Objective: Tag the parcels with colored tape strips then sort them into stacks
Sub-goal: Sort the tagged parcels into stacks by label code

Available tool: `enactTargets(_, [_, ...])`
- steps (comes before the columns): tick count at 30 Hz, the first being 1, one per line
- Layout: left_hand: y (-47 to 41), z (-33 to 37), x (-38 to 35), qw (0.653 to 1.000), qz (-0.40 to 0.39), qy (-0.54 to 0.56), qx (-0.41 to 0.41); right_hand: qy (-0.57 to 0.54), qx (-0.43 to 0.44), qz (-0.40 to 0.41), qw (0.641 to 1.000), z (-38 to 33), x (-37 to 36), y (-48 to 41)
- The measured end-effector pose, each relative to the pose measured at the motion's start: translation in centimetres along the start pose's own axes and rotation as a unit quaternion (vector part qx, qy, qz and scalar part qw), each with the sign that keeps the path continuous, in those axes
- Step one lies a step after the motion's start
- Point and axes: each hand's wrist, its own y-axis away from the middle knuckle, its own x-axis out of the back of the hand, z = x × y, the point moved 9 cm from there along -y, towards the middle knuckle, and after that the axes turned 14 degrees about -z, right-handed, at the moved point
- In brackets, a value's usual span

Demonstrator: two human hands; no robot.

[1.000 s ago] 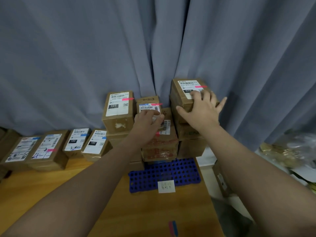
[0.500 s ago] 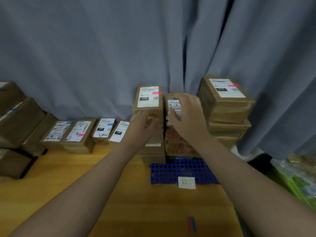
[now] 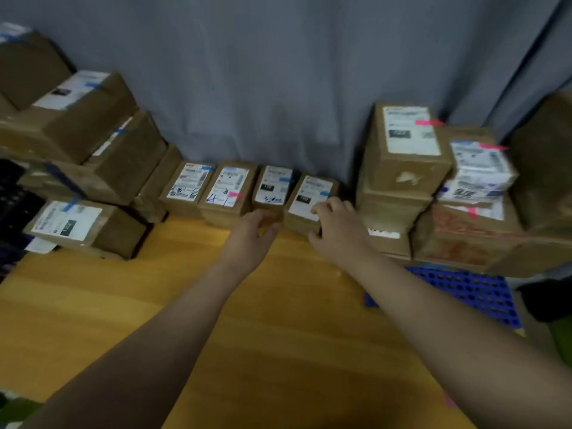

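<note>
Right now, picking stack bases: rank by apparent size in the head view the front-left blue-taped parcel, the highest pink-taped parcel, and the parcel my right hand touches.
Largest, too alike to rank: front-left blue-taped parcel, highest pink-taped parcel.
Smallest: parcel at the right hand.

The parcel [image 3: 296, 223] under my right hand [image 3: 337, 226] is matt brown cardboard with a smooth white paper label [image 3: 306, 196]. Nearer me than that hand, the table [image 3: 185, 305] is yellow wood with a faint sheen. To the hand's right is a blue plastic mat [image 3: 464, 292], and beyond it matt grey cloth [image 3: 278, 72].
</note>
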Motion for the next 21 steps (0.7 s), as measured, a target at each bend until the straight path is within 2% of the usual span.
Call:
enactTargets(3, [-2.1, -3.4, 1.2, 0.999, -0.039, -0.004, 0.025, 0.038, -0.115, -0.07, 0.99, 0.6, -3.0, -4.5])
enactTargets(6, [-5.0, -6.2, 1.9, 0.996, -0.084, -0.021, 0.035, 0.061, -0.222, -0.14, 0.963, 2.1, -6.0, -8.8])
enactTargets(8, [-6.5, -7.6, 2.1, 0.993, -0.108, -0.037, 0.031, 0.01, -0.288, -0.161, 0.944, 3.0, -7.5, -10.6])
enactTargets(11, [-7.9, -9.8, 2.2, 0.989, -0.136, -0.039, 0.039, -0.112, -0.361, -0.15, 0.914, 3.6, -9.5, -11.8])
enactTargets(13, [-8.2, -10.8, 2.3, 0.987, -0.149, -0.034, 0.046, -0.155, -0.386, -0.131, 0.9, 3.8, -10.5, -11.9])
enactTargets(18, [-8.2, -11.7, 2.8, 0.985, -0.165, -0.016, 0.055, -0.138, -0.409, -0.085, 0.898, 4.3, -10.5, -12.0])
enactTargets(21, [-7.7, -11.6, 3.4, 0.985, -0.16, -0.003, 0.06, -0.187, -0.415, -0.08, 0.887, 4.6, -10.5, -12.1])
